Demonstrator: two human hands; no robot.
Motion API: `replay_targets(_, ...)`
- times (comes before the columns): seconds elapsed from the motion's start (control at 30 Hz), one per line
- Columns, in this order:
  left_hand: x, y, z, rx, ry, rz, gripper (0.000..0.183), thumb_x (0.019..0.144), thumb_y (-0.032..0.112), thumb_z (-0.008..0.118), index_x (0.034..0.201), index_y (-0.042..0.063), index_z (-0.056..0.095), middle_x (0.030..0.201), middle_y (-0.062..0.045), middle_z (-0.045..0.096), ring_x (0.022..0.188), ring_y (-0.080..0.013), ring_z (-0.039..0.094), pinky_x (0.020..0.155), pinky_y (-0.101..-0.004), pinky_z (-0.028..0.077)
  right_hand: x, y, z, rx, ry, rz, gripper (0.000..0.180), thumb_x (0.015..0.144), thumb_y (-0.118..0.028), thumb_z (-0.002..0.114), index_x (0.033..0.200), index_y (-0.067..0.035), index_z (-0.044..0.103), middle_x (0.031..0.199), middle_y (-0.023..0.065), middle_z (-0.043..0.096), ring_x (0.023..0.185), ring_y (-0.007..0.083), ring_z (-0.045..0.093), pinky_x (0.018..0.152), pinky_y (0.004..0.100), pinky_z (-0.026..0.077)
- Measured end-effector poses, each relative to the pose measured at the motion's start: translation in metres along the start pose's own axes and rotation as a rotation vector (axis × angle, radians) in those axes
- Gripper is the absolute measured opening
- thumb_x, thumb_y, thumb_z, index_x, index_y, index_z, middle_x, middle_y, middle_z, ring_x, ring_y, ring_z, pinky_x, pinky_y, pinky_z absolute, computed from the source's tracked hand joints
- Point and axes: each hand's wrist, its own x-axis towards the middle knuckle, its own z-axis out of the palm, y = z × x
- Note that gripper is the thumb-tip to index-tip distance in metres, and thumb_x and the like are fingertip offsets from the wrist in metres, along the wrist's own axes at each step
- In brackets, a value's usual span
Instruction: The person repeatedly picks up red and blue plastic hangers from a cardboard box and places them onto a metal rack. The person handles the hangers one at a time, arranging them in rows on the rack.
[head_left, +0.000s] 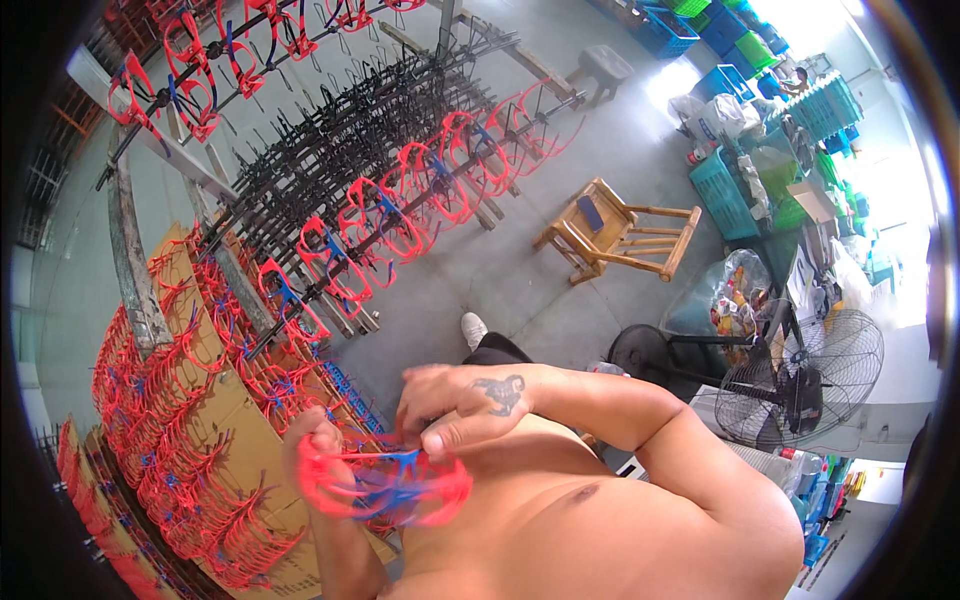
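Before my bare torso I hold a red and blue plastic piece (405, 491), possibly several eyewear frames together; motion blurs its outline. My left hand (313, 442) grips its left end with curled fingers. Bent across from the right, my right hand (469, 405) bears a tattoo on its back. Its thumb presses the upper edge near the blue middle part, while its fingertips are partly hidden. Similar red frames with blue parts (386, 214) hang in a row along a black bar beyond my hands.
Many red pieces lie on cardboard (262, 442) at left. Black racks (330, 142) stand ahead. A bamboo chair (592, 225) carries a dark blue flat object (590, 214). Pedestal fans (802, 390), a clear plastic bag (731, 289) and turquoise crates (724, 195) occupy the right. A stool (604, 67) stands farther off.
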Motion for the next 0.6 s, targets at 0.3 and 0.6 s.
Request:
replay_targets(0.3,0.032,-0.002,0.044,0.652,0.075,0.276,0.015,0.085,0.005,0.056,0.099,0.0,0.059,0.062,-0.001,0.044,0.053,-0.0103,0.04,0.047,-0.0229,0.03,-0.011,-0.053,-0.077,-0.013,0.008,-0.091,0.03,0.093,-0.026,0.052,0.081,0.001,0.053,0.073,0.0127,0.054,0.069,0.0255,0.057,0.062,0.0363,0.044)
replay_targets(0.6,0.024,0.009,0.087,0.126,0.141,-0.177,0.042,0.093,0.04,0.051,0.109,0.001,0.056,0.068,-0.001,0.047,0.057,-0.0095,0.041,0.05,-0.0231,0.032,-0.046,-0.069,-0.111,0.383,0.044,0.406,0.034,0.096,-0.032,0.046,0.085,-0.002,0.057,0.072,0.0069,0.057,0.064,0.0162,0.054,0.059,0.0331,0.045)
